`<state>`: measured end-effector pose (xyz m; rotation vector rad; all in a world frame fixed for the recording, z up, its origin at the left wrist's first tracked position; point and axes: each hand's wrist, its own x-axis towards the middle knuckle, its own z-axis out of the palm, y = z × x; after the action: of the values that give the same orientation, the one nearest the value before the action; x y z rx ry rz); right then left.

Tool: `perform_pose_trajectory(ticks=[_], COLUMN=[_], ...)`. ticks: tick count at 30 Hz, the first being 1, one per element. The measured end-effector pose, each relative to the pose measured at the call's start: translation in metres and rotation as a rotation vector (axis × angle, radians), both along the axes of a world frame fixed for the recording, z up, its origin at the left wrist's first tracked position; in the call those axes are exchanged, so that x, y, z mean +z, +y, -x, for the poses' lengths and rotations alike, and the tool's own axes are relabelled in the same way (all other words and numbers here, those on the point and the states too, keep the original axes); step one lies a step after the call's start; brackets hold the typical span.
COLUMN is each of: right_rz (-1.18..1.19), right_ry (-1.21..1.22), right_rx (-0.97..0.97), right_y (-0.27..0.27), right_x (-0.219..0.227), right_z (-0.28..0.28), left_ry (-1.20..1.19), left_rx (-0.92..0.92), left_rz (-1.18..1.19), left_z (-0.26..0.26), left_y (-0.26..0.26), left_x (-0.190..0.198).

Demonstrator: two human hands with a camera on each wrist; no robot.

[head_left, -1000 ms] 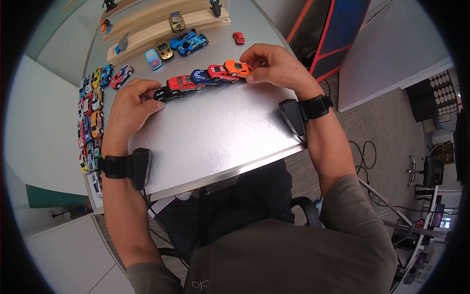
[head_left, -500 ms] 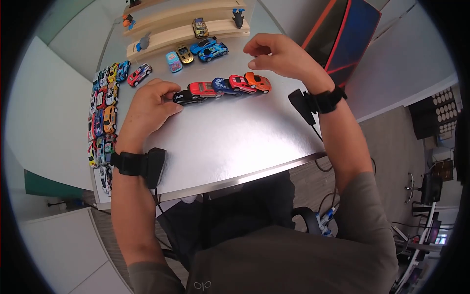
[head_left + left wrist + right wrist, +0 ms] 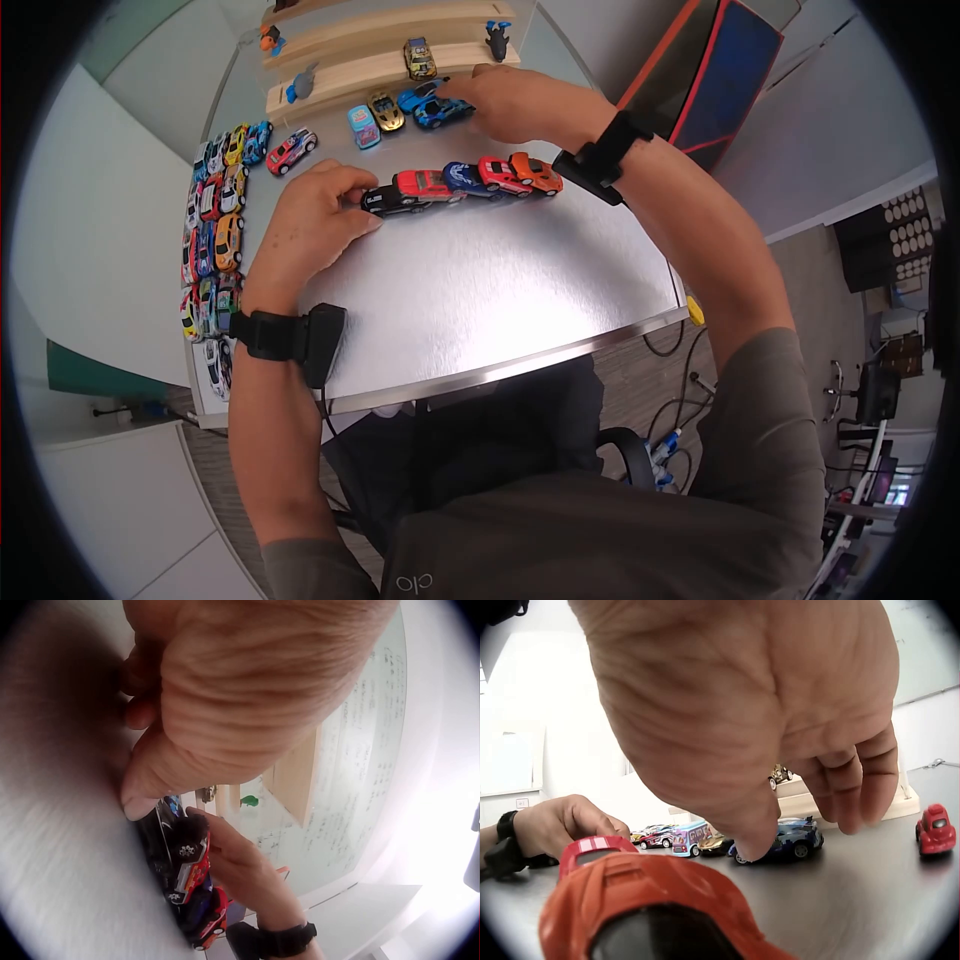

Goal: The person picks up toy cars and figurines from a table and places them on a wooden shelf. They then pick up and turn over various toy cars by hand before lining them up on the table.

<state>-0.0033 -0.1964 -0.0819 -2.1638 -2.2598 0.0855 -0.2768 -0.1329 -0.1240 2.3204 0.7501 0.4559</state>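
Observation:
A slanting row of toy cars lies on the metal table, each overlapping its neighbour. It runs from a black toy car point(image 3: 385, 202) through a red one point(image 3: 428, 184), a dark blue one point(image 3: 466, 178) and a red striped one point(image 3: 504, 174) to an orange one point(image 3: 538, 174). My left hand point(image 3: 312, 215) pinches the black car's outer end, thumb in front. Farther back, my right hand point(image 3: 525, 103) reaches over a blue toy car point(image 3: 437, 112), its thumb overlapping the car in the right wrist view and its other fingers spread apart from the thumb.
Left of the row stand a lone red toy car point(image 3: 292, 151) and a block of parked cars point(image 3: 228, 240). A light-blue bus point(image 3: 364, 127) and a gold car point(image 3: 386, 112) sit beside the blue one. Wooden steps point(image 3: 380, 78) rise behind; a small red car point(image 3: 935, 831) stands rightward.
My right hand has let go of the orange car at the row's end and moved back to the blue car. My left hand stays at the black car. The head view has shifted.

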Motion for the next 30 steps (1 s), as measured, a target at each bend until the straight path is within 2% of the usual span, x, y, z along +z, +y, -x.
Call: perform_pose_trajectory(ticks=[7, 13, 18, 22, 24, 25, 27, 28, 30], right_rz=[-0.028, 0.046, -0.034, -0.067, -0.158, -0.156, -0.246, -0.244, -0.279], right_ry=[-0.007, -0.067, -0.081, -0.045, 0.122, 0.12, 0.448, 0.446, 0.687], right_rx=[0.01, -0.102, 0.001, -0.018, -0.113, -0.112, -0.152, -0.154, -0.186], right_y=[-0.009, -0.015, -0.013, -0.021, -0.035, -0.045, -0.07, -0.082, -0.102], right_x=[0.001, 0.003, -0.013, -0.008, 0.002, 0.005, 0.009, 0.007, -0.003], right_z=[-0.011, -0.013, -0.028, -0.033, -0.036, -0.037, -0.038, -0.04, -0.043], left_ry=[-0.015, 0.0, -0.018, -0.012, -0.016, -0.021, -0.021, -0.017, -0.021], left_rx=[-0.005, 0.008, -0.021, -0.019, -0.019, -0.018, -0.021, -0.025, -0.026], left_rz=[-0.002, 0.034, 0.013, 0.006, 0.013, 0.02, 0.02, 0.017, 0.008], left_z=[0.0, -0.001, -0.001, 0.0, 0.0, 0.0, 0.0, 0.0, 0.0], left_y=[-0.001, -0.003, 0.001, 0.001, 0.001, 0.0, 0.002, 0.003, 0.003], left_x=[0.001, 0.004, -0.001, -0.002, -0.002, -0.002, -0.003, -0.004, -0.004])
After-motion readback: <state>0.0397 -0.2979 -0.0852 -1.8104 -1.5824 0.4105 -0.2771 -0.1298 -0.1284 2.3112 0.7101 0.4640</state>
